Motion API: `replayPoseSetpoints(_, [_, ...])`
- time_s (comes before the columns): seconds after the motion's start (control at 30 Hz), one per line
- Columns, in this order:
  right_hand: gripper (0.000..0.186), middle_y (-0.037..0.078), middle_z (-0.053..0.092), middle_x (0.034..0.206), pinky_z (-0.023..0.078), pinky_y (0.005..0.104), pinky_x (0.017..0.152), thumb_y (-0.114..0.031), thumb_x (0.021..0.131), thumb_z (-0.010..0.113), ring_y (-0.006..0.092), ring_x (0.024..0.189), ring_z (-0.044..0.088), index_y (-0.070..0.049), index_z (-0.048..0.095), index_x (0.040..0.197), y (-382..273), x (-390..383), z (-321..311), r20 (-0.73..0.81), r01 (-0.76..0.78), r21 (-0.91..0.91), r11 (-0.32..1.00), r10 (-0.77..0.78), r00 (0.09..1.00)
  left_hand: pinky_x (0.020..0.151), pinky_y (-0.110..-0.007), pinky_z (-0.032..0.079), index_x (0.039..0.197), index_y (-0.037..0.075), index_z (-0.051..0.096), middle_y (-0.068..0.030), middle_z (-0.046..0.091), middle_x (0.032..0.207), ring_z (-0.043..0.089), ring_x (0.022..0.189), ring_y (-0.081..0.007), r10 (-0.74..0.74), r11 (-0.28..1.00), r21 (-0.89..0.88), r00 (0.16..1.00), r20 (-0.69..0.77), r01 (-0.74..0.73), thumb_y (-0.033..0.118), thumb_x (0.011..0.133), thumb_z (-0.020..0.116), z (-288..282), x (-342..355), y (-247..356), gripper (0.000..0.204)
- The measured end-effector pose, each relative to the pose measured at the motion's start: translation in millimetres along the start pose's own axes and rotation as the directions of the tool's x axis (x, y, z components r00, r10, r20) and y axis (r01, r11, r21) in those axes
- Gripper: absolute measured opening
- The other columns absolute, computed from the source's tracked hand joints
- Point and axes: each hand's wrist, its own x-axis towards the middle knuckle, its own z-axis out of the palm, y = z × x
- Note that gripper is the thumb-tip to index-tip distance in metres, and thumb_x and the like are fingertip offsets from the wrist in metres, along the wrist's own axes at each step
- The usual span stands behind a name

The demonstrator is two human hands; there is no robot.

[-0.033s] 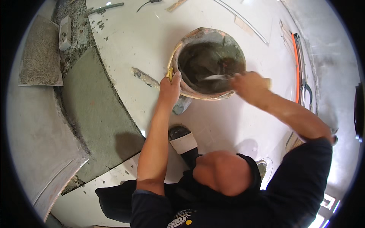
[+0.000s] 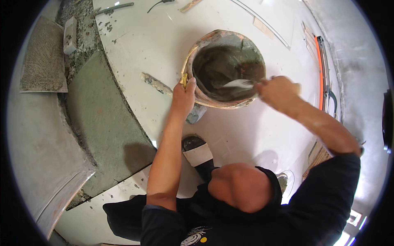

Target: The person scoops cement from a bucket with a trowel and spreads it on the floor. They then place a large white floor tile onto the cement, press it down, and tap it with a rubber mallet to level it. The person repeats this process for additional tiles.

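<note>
Right grip (image 2: 278,93) closed on a trowel (image 2: 239,83), motion-blurred; blade inside the bucket (image 2: 223,39). My left grip (image 2: 184,93) clasps the bucket's left rim. Bucket straight ahead of me, grey mix (image 2: 213,67) within. Pale floor (image 2: 234,131) around; smooth grey strip (image 2: 102,119) left.

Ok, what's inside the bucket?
A dark gray, mortar-like mix lies in the bucket, along with the blurred blade of the trowel held in the right hand. The mix covers the bucket's bottom, so that can't be seen.
</note>
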Motion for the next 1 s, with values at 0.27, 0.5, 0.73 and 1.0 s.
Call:
replayPoseSetpoints(0.27, [0.015, 0.011, 0.068, 0.094, 0.055, 0.0340, 0.064, -0.009, 0.083, 0.057, 0.0231, 0.082, 0.068, -0.006, 0.068, 0.093, -7, 18, 10, -0.009, -0.029, -0.009, 1.000, 0.029, 1.000, 0.074, -0.038, 0.046, 0.101, -0.006, 0.056, -0.0170, 0.060, 0.083, 0.056, 0.077, -0.0271, 0.066, 0.993, 0.099, 0.996, 0.052, -0.071, 0.026, 0.096, 0.049, 5, -6, -1, 0.033])
replayPoseSetpoints(0.5, [0.018, 0.010, 0.068, 0.088, 0.054, 0.0390, 0.065, -0.017, 0.085, 0.056, 0.0273, 0.076, 0.068, -0.006, 0.067, 0.094, 2, -21, -28, -0.011, 0.028, 0.187, 0.982, -0.026, 1.000, 0.074, -0.038, 0.046, 0.101, -0.005, 0.055, -0.0167, 0.060, 0.082, 0.056, 0.077, -0.0267, 0.113, 0.990, 0.084, 0.993, 0.023, -0.114, 0.024, 0.096, 0.048, 9, -18, -1, 0.031])
replayPoseSetpoints(0.73, [0.020, 0.009, 0.065, 0.091, 0.053, 0.0398, 0.065, -0.022, 0.087, 0.055, 0.0263, 0.078, 0.067, -0.007, 0.063, 0.098, -24, 22, -14, -0.071, -0.052, 0.117, 0.992, 0.061, 0.996, 0.074, -0.038, 0.045, 0.100, -0.007, 0.055, -0.0165, 0.059, 0.081, 0.055, 0.076, -0.0259, 0.106, 0.990, 0.090, 0.994, 0.022, -0.107, 0.022, 0.096, 0.048, 7, -16, -3, 0.030])
replayPoseSetpoints(1.0, [0.019, 0.011, 0.067, 0.089, 0.054, 0.0381, 0.067, -0.010, 0.086, 0.050, 0.0259, 0.080, 0.068, -0.006, 0.066, 0.095, 14, -20, -20, -0.029, -0.008, -0.003, 1.000, 0.008, 1.000, 0.072, -0.038, 0.045, 0.099, -0.006, 0.055, -0.0145, 0.058, 0.078, 0.054, 0.073, -0.0252, 0.075, 0.993, 0.084, 0.997, 0.025, -0.077, 0.022, 0.096, 0.049, 8, -16, 3, 0.029])
